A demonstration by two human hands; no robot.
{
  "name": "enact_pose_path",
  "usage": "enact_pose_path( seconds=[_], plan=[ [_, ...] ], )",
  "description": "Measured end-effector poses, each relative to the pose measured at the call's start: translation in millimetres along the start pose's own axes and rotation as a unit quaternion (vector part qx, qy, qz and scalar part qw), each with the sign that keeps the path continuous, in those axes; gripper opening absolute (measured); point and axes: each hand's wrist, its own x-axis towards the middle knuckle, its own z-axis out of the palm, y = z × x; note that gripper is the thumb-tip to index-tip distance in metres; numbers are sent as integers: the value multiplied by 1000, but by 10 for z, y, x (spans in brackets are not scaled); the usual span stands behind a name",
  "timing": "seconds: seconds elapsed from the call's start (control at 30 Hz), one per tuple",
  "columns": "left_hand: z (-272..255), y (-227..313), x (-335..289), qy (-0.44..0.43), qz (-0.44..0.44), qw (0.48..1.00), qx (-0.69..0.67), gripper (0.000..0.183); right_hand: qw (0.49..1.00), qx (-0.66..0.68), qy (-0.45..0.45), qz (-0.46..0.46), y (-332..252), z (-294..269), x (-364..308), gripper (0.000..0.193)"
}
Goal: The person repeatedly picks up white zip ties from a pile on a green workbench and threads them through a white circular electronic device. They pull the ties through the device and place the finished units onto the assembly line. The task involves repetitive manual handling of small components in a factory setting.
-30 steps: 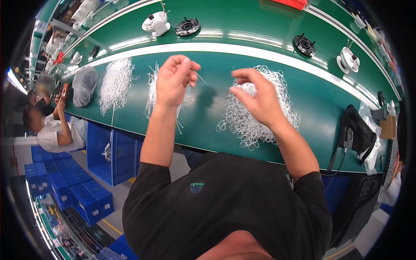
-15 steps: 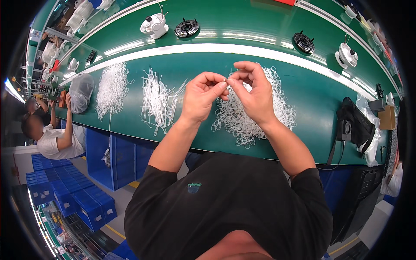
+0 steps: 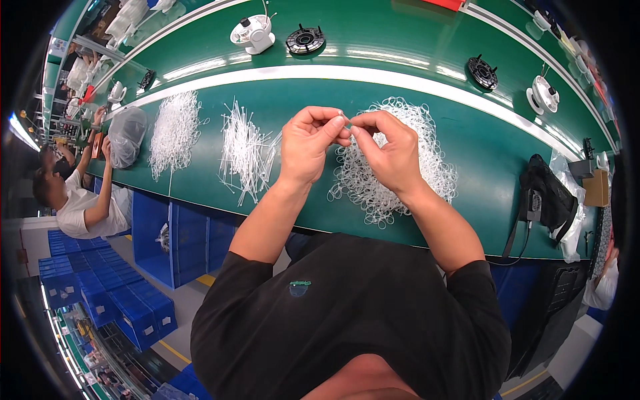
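Observation:
My left hand and my right hand meet above the table with their fingertips pinched close together. Between them is a thin white cable tie, mostly covered by the fingers. Under and behind my right hand spreads a heap of white cable ties closed into loops. To the left of my left hand lies a loose pile of straight white cable ties. Farther left, another pile of white ties shows some looped ends.
Along the back strip stand white fan-like housings and black round bases. A black bag lies at the right, a clear plastic bag at the left. Blue crates stand below, near a person in a white shirt.
The housings and black bases on the back strip have shifted right. My fingertips have changed their pinch slightly, and more of the thin white piece shows. The co-worker's arms have moved.

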Motion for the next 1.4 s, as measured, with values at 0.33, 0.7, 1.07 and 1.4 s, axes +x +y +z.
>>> enact_pose_path(
  seconds=[0.33, 0.7, 1.07, 1.4],
  plan=[
    [12, 3, -52, -12, 9, 996, 82, 12, 1000, 1, 3, 1, -7, 0, 11, 7],
    [-159, 0, -3, -81, 14, 960, 266, 17, 999, -6, -15, 42, 32, -11, 3, 7],
    [-1563, 483, 639, 182, -51, 618, 763, 16, 985, -144, 61, 71, 298, -593, 69, 12],
    [-1618, 329, 757, 129, 40, 668, 732, 13, 988, -141, 31, 46, 203, -533, 79, 10]
  ],
)
